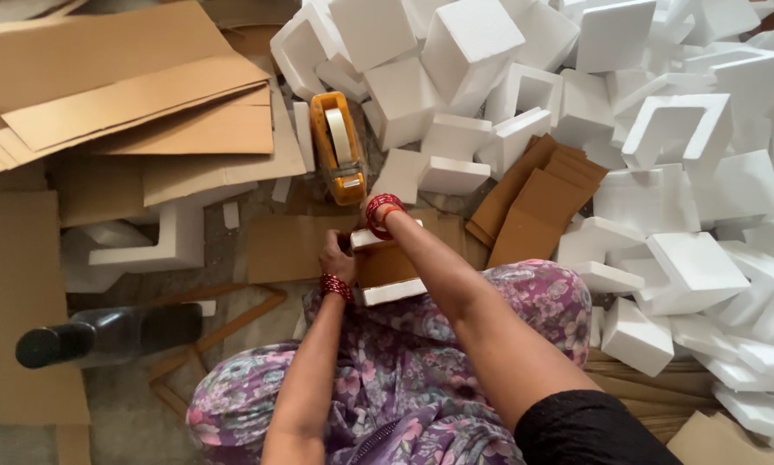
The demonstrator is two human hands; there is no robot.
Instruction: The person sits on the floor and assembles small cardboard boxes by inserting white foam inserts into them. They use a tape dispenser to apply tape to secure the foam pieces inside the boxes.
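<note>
- Both hands grip a small cardboard box (pixel 385 265) capped with white foam pieces, held over the lap: the left hand (pixel 335 255) is clamped on its near-left edge, the right hand (pixel 371 222) bent over its far top corner.
- To do this well, I judge the foam caps should sit square on the box ends, with the left hand steadying while the right presses flat.
- An orange tape dispenser (pixel 339 146) lies on the floor just beyond the box, near the right hand.
- A foam pile (pixel 628 129) and flat cardboard sheets (pixel 120 86) surround the spot.
- Hidden: the right fingers, behind wrist and red bangles (pixel 382 211); I cannot tell how tightly they close.
- A dark bottle (pixel 103 334) at the left is blurred.
</note>
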